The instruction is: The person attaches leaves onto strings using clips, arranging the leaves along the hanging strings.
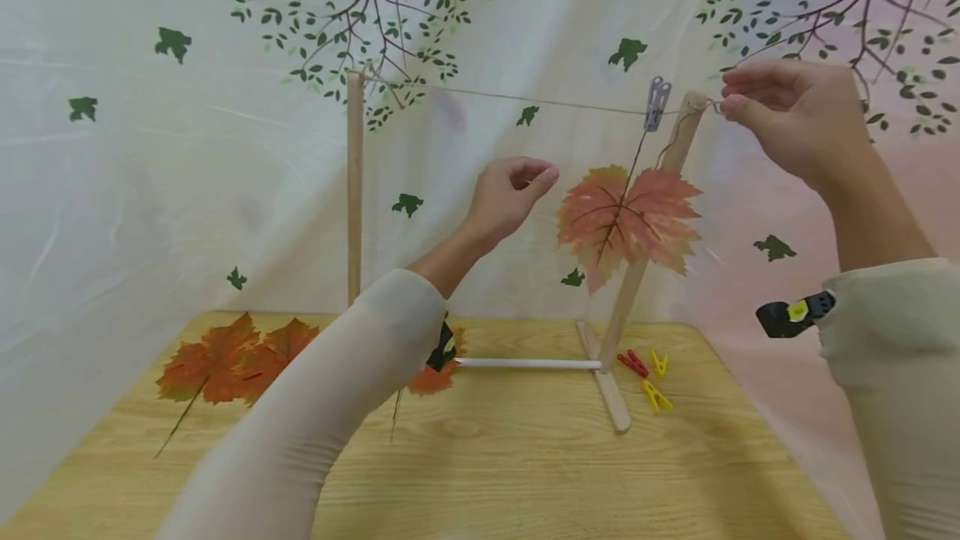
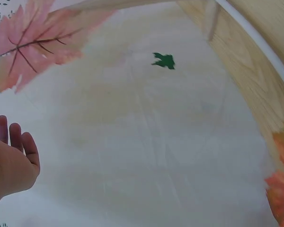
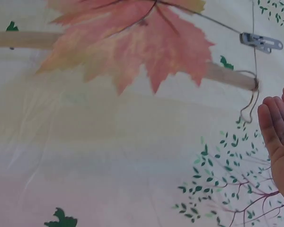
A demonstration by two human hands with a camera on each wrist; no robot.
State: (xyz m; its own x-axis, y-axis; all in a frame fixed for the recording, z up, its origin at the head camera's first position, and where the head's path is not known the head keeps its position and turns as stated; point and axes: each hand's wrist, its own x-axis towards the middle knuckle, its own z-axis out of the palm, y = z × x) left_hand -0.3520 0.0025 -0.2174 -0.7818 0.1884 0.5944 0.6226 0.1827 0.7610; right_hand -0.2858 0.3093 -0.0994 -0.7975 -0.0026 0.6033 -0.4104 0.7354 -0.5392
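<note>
A grey clothespin (image 1: 657,104) clips the stem of an orange-red maple leaf (image 1: 656,211) to the string (image 1: 525,98) near the right wooden post (image 1: 678,144). My right hand (image 1: 798,119) is raised just right of the post top, fingers bent loosely beside the loose string end (image 3: 246,116); the right wrist view shows a gap between fingers and string. Left of the hanging leaf, my left hand (image 1: 510,198) is held in the air, relaxed, with nothing in it. Its gently bent fingers show at the edge of the left wrist view.
On the wooden table (image 1: 480,473) lie more orange leaves (image 1: 213,361) at the left, partly behind my left sleeve. A red clothespin (image 1: 632,363) and yellow ones (image 1: 657,397) lie right of the stand's foot (image 1: 613,398). A white rod (image 1: 528,364) runs low between the posts.
</note>
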